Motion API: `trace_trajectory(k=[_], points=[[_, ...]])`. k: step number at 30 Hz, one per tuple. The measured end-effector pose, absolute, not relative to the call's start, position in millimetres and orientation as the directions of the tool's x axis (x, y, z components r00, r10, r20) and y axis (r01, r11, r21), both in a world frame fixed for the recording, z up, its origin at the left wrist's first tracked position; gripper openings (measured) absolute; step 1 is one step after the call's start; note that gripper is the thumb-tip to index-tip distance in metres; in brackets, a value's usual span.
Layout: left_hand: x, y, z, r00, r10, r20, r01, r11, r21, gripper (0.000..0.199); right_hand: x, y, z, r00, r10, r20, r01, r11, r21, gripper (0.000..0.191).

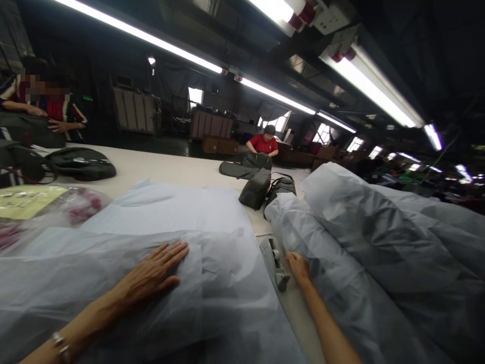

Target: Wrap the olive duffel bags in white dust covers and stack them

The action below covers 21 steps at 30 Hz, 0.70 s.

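Note:
My left hand (153, 273) lies flat, fingers stretched out, on a translucent greyish plastic wrapping (223, 283). Beneath it spreads a large pale sheet (182, 207). My right hand (299, 269) has its fingers curled together, close to a grey device that looks like a tape dispenser (270, 260). Whether those fingers pinch anything cannot be made out. Right beside that hand rises a big plastic-wrapped bundle (364, 227).
Dark backpacks (256, 189) stand farther along the pale table (151, 164), where a person in red (261, 144) handles one. At left are more dark bags (81, 164), two people and a clear plastic package with a yellow label (32, 201). Carts (136, 111) stand behind.

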State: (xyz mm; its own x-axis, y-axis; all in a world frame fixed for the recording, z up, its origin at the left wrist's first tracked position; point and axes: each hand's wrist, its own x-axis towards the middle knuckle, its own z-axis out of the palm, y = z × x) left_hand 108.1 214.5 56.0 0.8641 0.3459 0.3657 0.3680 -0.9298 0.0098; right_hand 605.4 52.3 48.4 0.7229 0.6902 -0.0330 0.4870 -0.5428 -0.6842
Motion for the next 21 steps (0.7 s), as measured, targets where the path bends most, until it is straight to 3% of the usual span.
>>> trace_trajectory(k=[5,10,21], points=[[102.5,214.7,59.0,0.857,0.377,0.351,0.413,-0.91,-0.031,0.077,646.5,35.0,-9.4,0.741,0.647,-0.181,0.286,-0.547,-0.787,0.037],[104.6,211.2,71.3,0.852,0.384,0.356,0.42,-0.907,-0.026,0.074,656.8,43.2,-47.7,0.696,0.635,-0.335,0.099,-0.547,-0.831,0.041],[103.8,212.0,68.9,0.852,0.389,0.351,0.434,-0.899,-0.057,0.075,668.7,46.5,-50.3,0.662,0.662,-0.351,0.019,-0.483,-0.875,0.036]])
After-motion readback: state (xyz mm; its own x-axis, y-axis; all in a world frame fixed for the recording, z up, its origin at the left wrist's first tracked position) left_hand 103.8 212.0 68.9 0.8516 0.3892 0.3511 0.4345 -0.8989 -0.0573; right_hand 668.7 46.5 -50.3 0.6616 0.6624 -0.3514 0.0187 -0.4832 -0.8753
